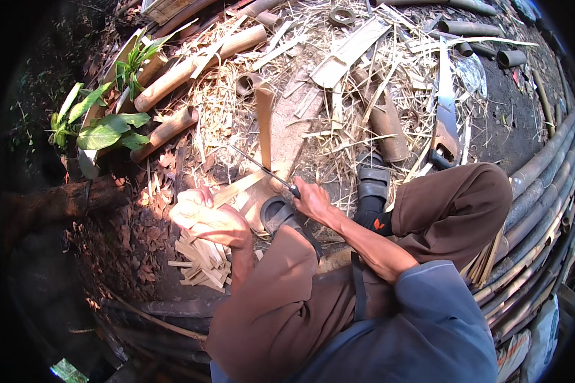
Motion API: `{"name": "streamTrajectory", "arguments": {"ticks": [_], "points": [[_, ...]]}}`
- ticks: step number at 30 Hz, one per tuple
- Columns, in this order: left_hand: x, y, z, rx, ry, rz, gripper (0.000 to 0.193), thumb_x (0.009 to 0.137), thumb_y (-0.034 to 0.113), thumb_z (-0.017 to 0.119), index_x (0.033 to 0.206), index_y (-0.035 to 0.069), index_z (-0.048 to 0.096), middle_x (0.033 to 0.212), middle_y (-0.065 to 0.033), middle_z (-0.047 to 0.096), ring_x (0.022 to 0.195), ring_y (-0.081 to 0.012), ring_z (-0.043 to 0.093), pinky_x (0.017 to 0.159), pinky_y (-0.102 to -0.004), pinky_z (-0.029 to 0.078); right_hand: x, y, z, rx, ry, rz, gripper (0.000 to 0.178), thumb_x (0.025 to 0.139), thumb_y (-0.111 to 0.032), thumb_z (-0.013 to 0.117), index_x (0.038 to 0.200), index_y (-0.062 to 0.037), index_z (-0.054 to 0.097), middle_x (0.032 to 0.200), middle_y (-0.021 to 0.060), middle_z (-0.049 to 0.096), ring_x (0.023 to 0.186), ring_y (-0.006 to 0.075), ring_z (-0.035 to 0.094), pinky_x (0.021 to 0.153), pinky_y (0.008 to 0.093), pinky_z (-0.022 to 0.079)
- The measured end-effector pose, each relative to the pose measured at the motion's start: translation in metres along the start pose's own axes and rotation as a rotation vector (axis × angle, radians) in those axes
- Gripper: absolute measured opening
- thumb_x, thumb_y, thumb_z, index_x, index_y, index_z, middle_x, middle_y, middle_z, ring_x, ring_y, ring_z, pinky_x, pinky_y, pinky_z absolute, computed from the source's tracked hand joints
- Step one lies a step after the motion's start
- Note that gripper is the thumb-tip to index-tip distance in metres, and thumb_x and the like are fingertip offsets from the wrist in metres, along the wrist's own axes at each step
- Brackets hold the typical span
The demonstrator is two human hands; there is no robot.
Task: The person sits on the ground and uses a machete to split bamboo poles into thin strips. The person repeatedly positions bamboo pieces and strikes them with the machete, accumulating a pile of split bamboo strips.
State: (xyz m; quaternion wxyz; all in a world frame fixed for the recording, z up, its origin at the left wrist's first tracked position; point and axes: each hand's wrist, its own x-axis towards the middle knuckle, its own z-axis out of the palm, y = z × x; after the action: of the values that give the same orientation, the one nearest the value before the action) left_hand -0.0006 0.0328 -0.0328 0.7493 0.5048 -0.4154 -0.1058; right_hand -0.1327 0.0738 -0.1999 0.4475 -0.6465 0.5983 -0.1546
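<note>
At the far left, a broad-leaved green plant [108, 131] is seen above leaf litter, with cut bamboo lengths [198, 70] laid on the ground just to its right. Below these, a loose pile of pale split bamboo slats [203, 263] is heaped on the earth, beneath the left hand [206, 217]. The fingers of that hand are curled tightly around the near end of a flat bamboo strip [236, 189], which is held slanting up and to the right in front of the left sandal [276, 216]. The strip's far part is crossed by the thin blade of a knife [252, 161]; where they meet, a taller bamboo piece [264, 124] is seen standing nearly upright, and whether it is joined to the strip cannot be told. The knife's dark handle is enclosed in the closed grip of the right hand [314, 201]. Farther right, bamboo shavings [338, 131] are strewn beyond the right sandal [373, 184], a wooden-handled handsaw [445, 108] is laid on the ground, and long bamboo poles [540, 185] are stacked along the right edge.
</note>
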Motion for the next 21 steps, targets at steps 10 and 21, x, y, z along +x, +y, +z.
{"name": "streamTrajectory", "arguments": {"ticks": [10,21], "points": [[0.056,-0.103,0.055,-0.11,-0.998,-0.24,0.11,0.074,0.056,0.075,0.152,0.006,0.016,0.15,-0.0196,0.032,0.139,-0.0335,0.033,0.115,-0.0474,0.024,0.026,0.01,-0.044,0.425,-0.265,-0.025,0.027,0.081,-0.021,0.063,0.099,-0.0029,0.054,0.072,0.0094,0.053,0.068,0.0211,0.052,0.064,0.036,0.045],[0.016,-0.139,0.098,-0.187,-1.192,-0.675,0.022,0.095,0.026,0.062,0.096,0.004,0.057,0.072,-0.0009,0.056,0.063,-0.0078,0.054,0.057,-0.0223,0.045,0.032,0.022,-0.032,0.224,-0.113,0.073,0.029,0.079,-0.018,0.066,0.104,-0.0032,0.058,0.084,0.0239,0.066,0.081,0.0386,0.067,0.075,0.0458,0.052]]}}
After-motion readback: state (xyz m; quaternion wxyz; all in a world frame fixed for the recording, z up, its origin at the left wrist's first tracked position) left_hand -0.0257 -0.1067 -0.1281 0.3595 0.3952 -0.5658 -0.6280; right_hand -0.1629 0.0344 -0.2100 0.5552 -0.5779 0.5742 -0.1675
